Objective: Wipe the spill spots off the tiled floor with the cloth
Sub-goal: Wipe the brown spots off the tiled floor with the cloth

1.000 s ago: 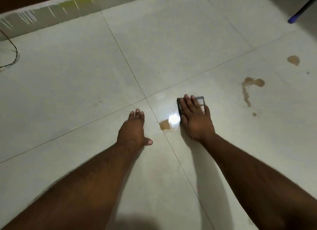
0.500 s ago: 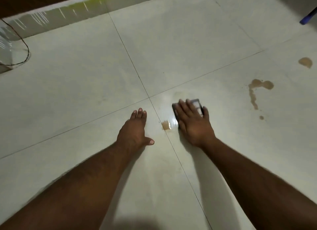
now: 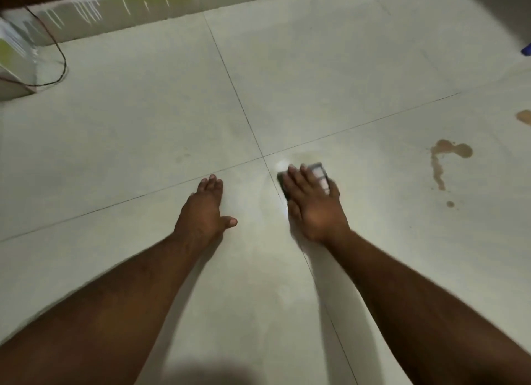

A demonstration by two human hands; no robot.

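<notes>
The right hand (image 3: 313,203) is pressing flat, fingers straight, on a small dark-edged, pale-checked cloth (image 3: 319,176) lying on the tiled floor (image 3: 143,132). The left hand (image 3: 205,212) is resting spread beside it. Brown spill spots (image 3: 448,152) are sitting well right of the grip.

Indoor room, likely home: large pale floor tiles (image 3: 143,120), paint-streaked skirting (image 3: 115,14), loose cable (image 3: 59,66) along wall.

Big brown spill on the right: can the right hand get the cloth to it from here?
Probably yes. Right hand presses the cloth flat; only bare floor lies between it and the spill.
</notes>
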